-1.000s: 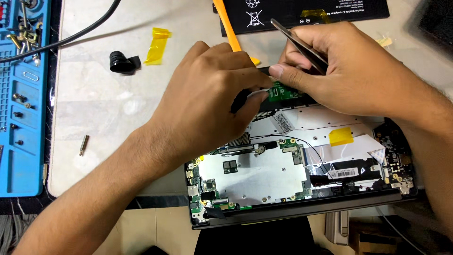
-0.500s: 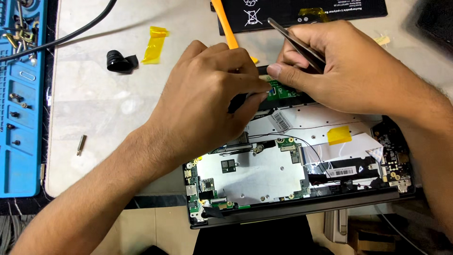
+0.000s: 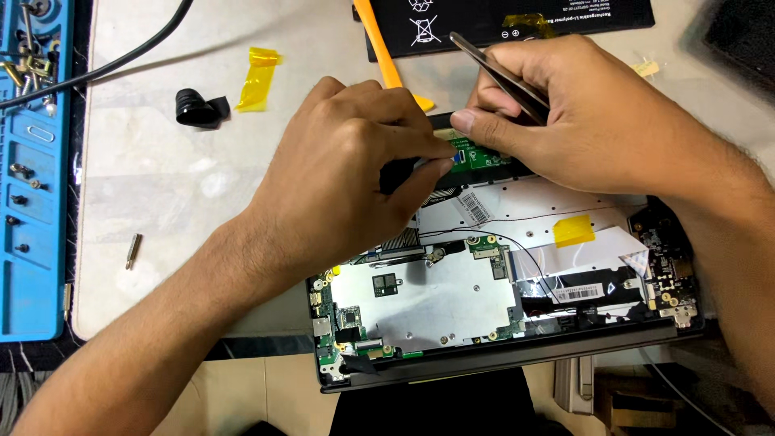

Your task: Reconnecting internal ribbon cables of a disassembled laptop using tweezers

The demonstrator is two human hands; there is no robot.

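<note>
Green circuit board [image 3: 484, 159], white-labelled laptop [image 3: 500, 299]

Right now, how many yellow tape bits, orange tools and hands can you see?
Yellow tape pieces: 3 (one on the mat, one on the black battery, one inside the opened laptop)
Orange pry tool: 1
Hands: 2 (left hand, right hand)
Total: 6

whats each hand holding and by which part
The right hand holds metal tweezers around the middle of the shaft. The left hand pinches at the small green board; any hold there is unclear.
</note>
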